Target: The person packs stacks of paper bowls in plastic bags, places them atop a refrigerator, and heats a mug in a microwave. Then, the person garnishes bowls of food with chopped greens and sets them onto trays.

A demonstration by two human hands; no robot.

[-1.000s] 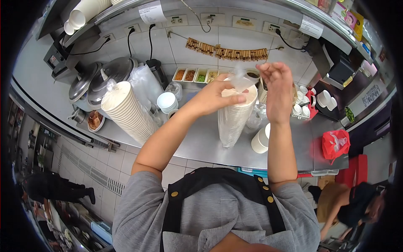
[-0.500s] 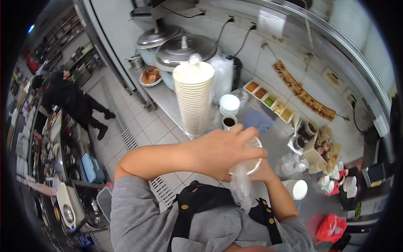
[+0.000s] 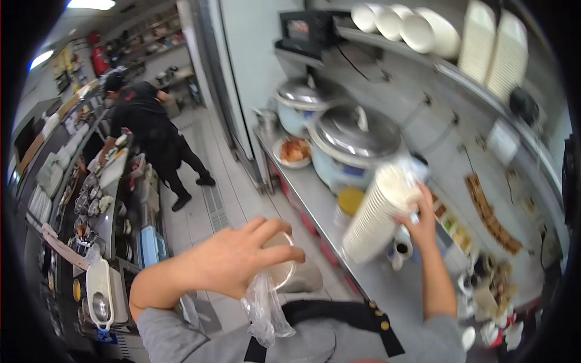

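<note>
My left hand point(image 3: 242, 254) is closed around a white round-rimmed container point(image 3: 283, 266), gripping it from above in front of my apron. A crumpled clear plastic bag point(image 3: 266, 311) hangs below that hand. On the right, my right hand point(image 3: 420, 221) grips the upper end of a tall stack of white paper cups point(image 3: 378, 212) in a clear sleeve. The stack leans over the counter's front edge, its top tilted to the right. Just behind its lower part are a yellow-lidded jar point(image 3: 350, 201) and a small cup of dark liquid point(image 3: 401, 248).
Two large lidded cookers point(image 3: 357, 136) and a bowl of brown food point(image 3: 295, 151) stand along the steel counter point(image 3: 308, 202). Bowls and stacked containers point(image 3: 430, 33) fill the shelf above. A person in black point(image 3: 148, 124) works at the left-hand counter.
My hands have moved apart. The left carried the container leftward; the right left it and took hold of the cup stack, which now tilts. The view has swung left.
</note>
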